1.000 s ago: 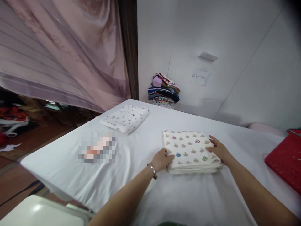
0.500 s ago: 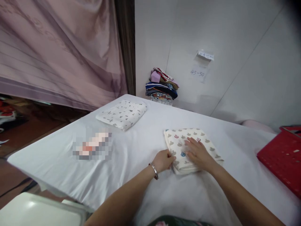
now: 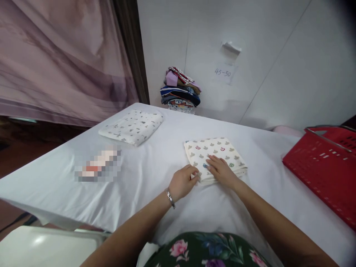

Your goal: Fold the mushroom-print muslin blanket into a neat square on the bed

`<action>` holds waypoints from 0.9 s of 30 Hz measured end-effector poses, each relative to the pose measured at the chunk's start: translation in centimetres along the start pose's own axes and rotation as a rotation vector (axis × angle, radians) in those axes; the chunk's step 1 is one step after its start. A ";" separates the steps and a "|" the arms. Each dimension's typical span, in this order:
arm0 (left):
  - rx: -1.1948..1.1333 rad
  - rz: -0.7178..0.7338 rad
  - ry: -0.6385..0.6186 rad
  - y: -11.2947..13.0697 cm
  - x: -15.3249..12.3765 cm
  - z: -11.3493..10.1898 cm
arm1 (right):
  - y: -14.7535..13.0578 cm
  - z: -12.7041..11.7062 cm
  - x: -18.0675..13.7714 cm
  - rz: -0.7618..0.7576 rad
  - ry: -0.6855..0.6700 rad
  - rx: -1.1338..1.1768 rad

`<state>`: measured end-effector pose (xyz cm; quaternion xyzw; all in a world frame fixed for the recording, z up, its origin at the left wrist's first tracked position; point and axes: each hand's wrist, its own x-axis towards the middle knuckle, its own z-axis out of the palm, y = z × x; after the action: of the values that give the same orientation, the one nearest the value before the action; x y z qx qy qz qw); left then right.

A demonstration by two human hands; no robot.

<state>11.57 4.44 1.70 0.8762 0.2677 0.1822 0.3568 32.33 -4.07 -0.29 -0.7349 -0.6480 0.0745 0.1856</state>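
Note:
A folded cream cloth (image 3: 219, 150) with a grey, red and blue print lies flat on the white-covered table in front of me. My left hand (image 3: 183, 181), with a silver bracelet at the wrist, pinches the cloth's near left corner between thumb and fingers. My right hand (image 3: 222, 171) rests on the near part of the cloth, its fingers stretched out over the print. Farther left lies a second folded cloth (image 3: 133, 126), white with small dark figures; neither hand touches it.
A red plastic basket (image 3: 322, 167) with a metal handle stands at the right. A pixelated patch (image 3: 97, 165) covers something on the left of the table (image 3: 155, 155). Folded clothes (image 3: 180, 89) are stacked by the wall. A white stool (image 3: 41, 244) is at lower left.
The view has shifted, bringing more of the red basket into sight. My right hand has slid toward the cloth's near edge; my left hand stays at its corner. The cloth's near edge looks flatter.

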 end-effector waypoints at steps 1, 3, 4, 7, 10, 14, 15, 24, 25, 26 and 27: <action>0.039 0.039 -0.015 0.0 -0.3 0.3 | -0.3 0.0 -0.4 -0.019 0.028 0.018; 0.113 0.087 -0.034 -0.1 -0.5 0.9 | -0.7 0.1 -1.4 -0.063 0.087 0.051; 0.147 0.097 -0.036 -0.3 -0.5 1.1 | -0.8 0.1 -2.0 -0.080 0.120 0.062; 0.201 0.107 -0.028 -0.6 -0.3 1.6 | -0.4 0.1 -3.4 -0.096 0.202 0.079; 0.188 0.093 -0.025 -0.6 -0.2 1.8 | 0.7 0.3 -4.7 -0.079 0.257 0.103; 0.162 0.015 -0.011 0.1 -0.5 1.6 | 1.8 0.5 -5.8 -0.071 0.389 0.227; 0.170 0.003 0.003 0.4 -0.6 1.6 | 1.9 0.4 -5.9 -0.044 0.448 0.264; 0.406 0.253 0.214 2.9 0.6 3.5 | 4.3 -1.9 -6.9 0.240 0.695 0.318; 0.431 0.256 0.205 2.9 0.8 3.8 | 4.6 -2.0 -7.1 0.254 0.705 0.290; 0.450 0.255 0.195 2.7 1.0 4.0 | 4.9 -2.0 -7.2 0.267 0.709 0.259; 0.466 0.254 0.187 2.6 1.1 4.1 | 5.1 -2.0 -7.4 0.278 0.710 0.228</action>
<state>15.42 1.39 0.90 0.9406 0.2221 0.2391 0.0937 36.71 -12.11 -1.29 -0.7705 -0.4254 -0.0881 0.4665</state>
